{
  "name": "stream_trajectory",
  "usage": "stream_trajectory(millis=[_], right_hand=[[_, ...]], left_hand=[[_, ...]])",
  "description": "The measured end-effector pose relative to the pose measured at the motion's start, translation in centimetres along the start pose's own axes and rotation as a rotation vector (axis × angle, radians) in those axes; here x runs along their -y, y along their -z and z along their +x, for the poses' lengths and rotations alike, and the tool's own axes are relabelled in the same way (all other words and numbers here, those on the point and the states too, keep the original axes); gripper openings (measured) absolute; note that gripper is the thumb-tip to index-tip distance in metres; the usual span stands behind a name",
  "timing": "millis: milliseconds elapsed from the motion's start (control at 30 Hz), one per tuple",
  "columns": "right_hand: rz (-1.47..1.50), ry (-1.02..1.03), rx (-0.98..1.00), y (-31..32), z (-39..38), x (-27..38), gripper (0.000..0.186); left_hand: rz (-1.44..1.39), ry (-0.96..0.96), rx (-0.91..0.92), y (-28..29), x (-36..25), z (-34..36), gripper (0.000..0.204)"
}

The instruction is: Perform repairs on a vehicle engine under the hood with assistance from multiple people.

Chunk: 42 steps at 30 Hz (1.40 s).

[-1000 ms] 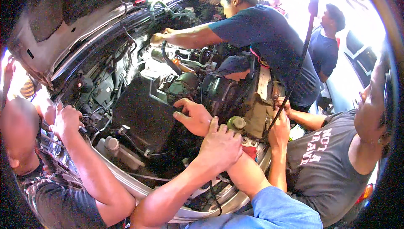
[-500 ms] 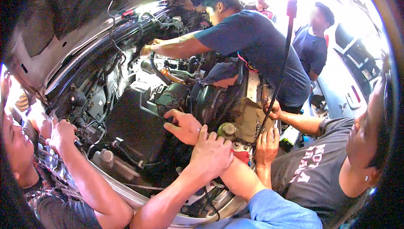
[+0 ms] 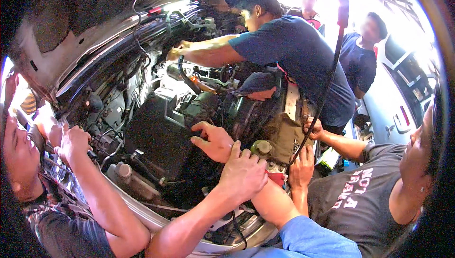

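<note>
My left hand (image 3: 244, 169) is closed over my right forearm just behind the wrist, its fingers wrapped across the top. Past it, my right hand (image 3: 214, 142) hangs above the engine bay with thumb and forefinger apart, holding nothing. Just left of those fingers lies a large black box-shaped cover (image 3: 154, 127), with a ribbed dark air duct (image 3: 203, 106) behind it. A round olive-green cap (image 3: 261, 148) sits to the right of my wrists. Beneath my right forearm, a red part (image 3: 277, 178) is partly hidden.
A person in a dark blue shirt (image 3: 298, 59) leans in from the far side, arms over the engine. People crowd both sides, one with hands (image 3: 303, 163) at the right edge. A dark prop rod (image 3: 332, 73) slants upward; the raised hood (image 3: 52, 30) overhangs. A capped pale reservoir (image 3: 124, 171) stands front left.
The whole scene has shifted slightly right and down in the picture. My left hand stays around my right forearm, and my right hand keeps its pose beside the black cover.
</note>
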State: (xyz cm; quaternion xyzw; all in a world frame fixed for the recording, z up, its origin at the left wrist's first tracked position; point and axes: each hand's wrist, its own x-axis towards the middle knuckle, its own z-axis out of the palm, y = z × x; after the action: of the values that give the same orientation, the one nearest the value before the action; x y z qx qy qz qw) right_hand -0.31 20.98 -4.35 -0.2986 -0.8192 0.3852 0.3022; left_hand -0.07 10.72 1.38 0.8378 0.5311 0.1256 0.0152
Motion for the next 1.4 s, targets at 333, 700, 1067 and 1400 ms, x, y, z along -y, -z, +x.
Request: stream_trajectory(millis=[333,700,1067,1400], right_hand=[[-0.046,0.01,-0.024,-2.1,-1.7,0.1,0.039],[-0.036,0.045,-0.011,-2.5,-3.4,0.4,0.038],[-0.007,0.08,-0.083,-2.6,-3.7,0.1,0.036],[-0.101,0.12,-0.104,-2.7,-3.0,-0.1,0.04]], left_hand=[[0.038,-0.029,0.003,-1.3,-0.4,-2.8,0.031],[0.065,-0.046,-0.02,-2.3,-1.2,-4.5,0.031],[0.073,-0.054,-0.046,-2.2,-1.6,-4.5,0.03],[0.061,-0.05,-0.075,-2.3,-1.1,-4.2,0.028]])
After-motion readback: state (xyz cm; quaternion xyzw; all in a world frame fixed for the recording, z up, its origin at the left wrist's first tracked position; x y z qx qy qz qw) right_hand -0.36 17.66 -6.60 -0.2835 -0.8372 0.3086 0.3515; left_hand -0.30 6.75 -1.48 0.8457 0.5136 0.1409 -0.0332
